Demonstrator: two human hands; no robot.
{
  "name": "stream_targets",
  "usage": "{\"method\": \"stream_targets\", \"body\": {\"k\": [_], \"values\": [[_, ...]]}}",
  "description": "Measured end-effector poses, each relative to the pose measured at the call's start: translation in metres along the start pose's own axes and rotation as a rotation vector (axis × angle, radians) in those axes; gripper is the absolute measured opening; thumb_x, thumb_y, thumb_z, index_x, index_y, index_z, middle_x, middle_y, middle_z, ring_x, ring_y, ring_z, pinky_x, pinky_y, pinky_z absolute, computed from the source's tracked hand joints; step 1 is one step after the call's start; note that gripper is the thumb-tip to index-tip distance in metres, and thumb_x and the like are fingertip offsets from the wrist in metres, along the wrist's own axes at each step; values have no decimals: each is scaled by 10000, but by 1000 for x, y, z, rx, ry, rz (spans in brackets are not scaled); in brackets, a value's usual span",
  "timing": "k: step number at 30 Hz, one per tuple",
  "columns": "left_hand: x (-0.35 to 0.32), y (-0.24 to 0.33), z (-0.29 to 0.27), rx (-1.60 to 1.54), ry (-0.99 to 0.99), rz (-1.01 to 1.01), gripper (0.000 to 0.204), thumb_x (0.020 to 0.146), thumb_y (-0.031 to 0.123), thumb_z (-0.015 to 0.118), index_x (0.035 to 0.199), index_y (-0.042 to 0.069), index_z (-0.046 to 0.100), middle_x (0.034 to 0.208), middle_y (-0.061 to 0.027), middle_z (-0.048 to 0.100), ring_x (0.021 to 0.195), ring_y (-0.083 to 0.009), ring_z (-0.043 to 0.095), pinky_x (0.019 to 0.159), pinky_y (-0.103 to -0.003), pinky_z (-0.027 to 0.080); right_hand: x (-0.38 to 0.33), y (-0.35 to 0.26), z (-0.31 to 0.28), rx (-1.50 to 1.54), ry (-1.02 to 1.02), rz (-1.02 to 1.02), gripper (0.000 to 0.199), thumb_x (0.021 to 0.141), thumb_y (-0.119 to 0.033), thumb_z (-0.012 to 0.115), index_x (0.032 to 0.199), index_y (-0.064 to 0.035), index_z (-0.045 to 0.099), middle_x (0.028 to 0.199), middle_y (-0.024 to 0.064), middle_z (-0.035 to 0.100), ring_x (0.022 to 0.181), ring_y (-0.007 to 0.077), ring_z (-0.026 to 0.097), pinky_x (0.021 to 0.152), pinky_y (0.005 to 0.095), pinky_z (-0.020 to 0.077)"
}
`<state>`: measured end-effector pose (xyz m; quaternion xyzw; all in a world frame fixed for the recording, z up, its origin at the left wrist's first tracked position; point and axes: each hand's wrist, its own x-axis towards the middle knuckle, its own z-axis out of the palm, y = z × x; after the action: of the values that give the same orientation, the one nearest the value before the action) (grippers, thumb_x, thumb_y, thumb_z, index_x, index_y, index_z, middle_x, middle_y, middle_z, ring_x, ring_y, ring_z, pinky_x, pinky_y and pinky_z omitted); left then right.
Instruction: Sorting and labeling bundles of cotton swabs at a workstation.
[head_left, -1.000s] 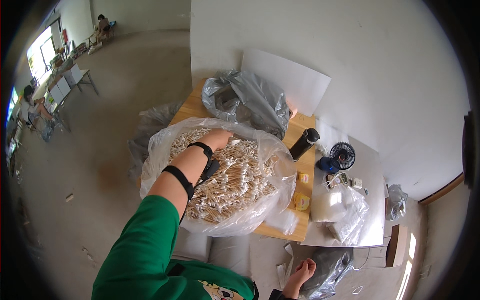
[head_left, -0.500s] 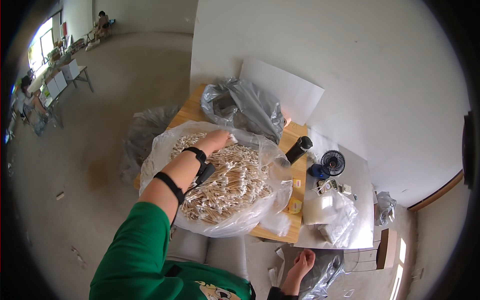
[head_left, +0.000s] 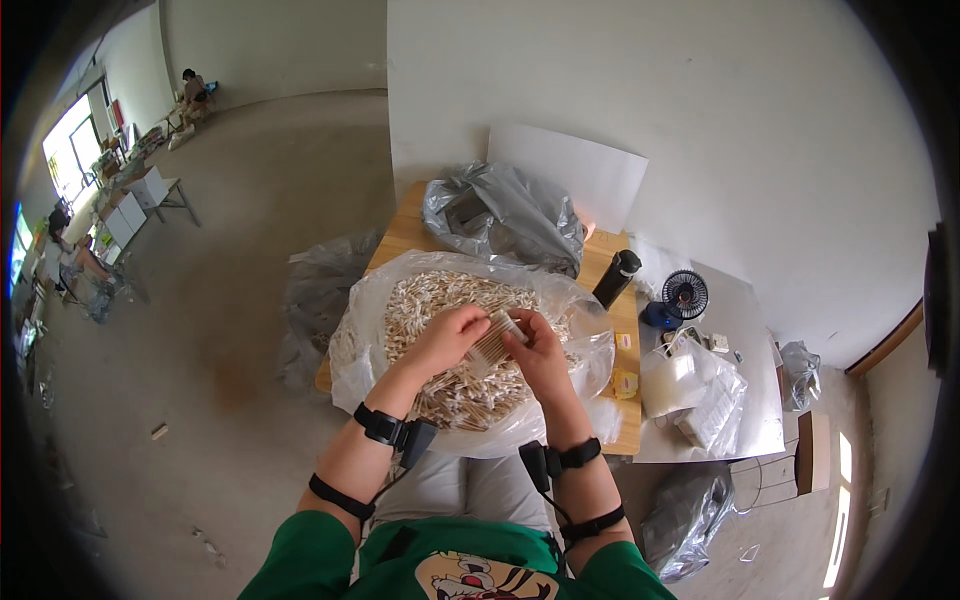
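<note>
Above a big clear plastic bag [head_left: 360, 340] heaped with pale wooden sticks [head_left: 440, 300], both of my hands meet. My left hand [head_left: 448, 337] and my right hand [head_left: 538, 350] together grip a small bundle of sticks [head_left: 493, 341], one hand at each side. Black bands with small devices sit on both wrists and forearms. The bag rests on a wooden table [head_left: 405, 232] in front of me.
A grey plastic bag [head_left: 505, 215] lies at the table's far side, with a white board [head_left: 570, 170] behind it. To the right stand a black bottle [head_left: 615, 278], a small fan [head_left: 686, 294] and a clear bag of packets [head_left: 695, 385]. More bags lie on the floor.
My right hand came up from beside my lap to the bag. My left hand lifted out of the sticks, and both now hold a small bundle.
</note>
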<state>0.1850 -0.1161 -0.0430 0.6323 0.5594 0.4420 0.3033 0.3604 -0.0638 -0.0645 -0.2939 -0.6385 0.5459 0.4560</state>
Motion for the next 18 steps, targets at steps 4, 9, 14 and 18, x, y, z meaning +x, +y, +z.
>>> {"method": "stream_targets", "body": {"k": [4, 9, 14, 18], "values": [[-28, -7, -6, -629, 66, -365, 175, 945, 194, 512, 960, 32, 575, 859, -46, 603, 734, -130, 598, 587, -267, 538, -5, 8, 21, 210, 139, 61, 274, 871, -32, 594, 1126, 4, 501, 920, 61, 607, 770, 104, 569, 627, 240, 484], [-54, -19, 5, -583, -37, -376, 160, 933, 179, 516, 918, 33, 579, 791, -40, 606, 694, -109, 587, 569, -252, 520, -19, 27, 28, 260, 216, 83, 262, 869, -41, 601, 1110, 9, 510, 922, 67, 605, 788, 102, 570, 629, 245, 483], [-61, -24, 26, -658, 116, -377, 139, 883, 164, 585, 793, 58, 589, 677, 0, 576, 553, -55, 499, 483, -196, 383, -45, 17, 30, -574, 339, -166, 308, 780, -39, 658, 1067, -15, 550, 887, 117, 608, 792, 208, 604, 666, 308, 493], [-57, -23, 54, -563, 216, -310, 142, 872, 145, 598, 752, 74, 572, 633, 30, 530, 541, -34, 444, 471, -194, 321, -61, 0, 42, -420, 175, -130, 248, 772, -24, 632, 1014, -36, 580, 817, 106, 601, 788, 242, 602, 671, 339, 487]]}}
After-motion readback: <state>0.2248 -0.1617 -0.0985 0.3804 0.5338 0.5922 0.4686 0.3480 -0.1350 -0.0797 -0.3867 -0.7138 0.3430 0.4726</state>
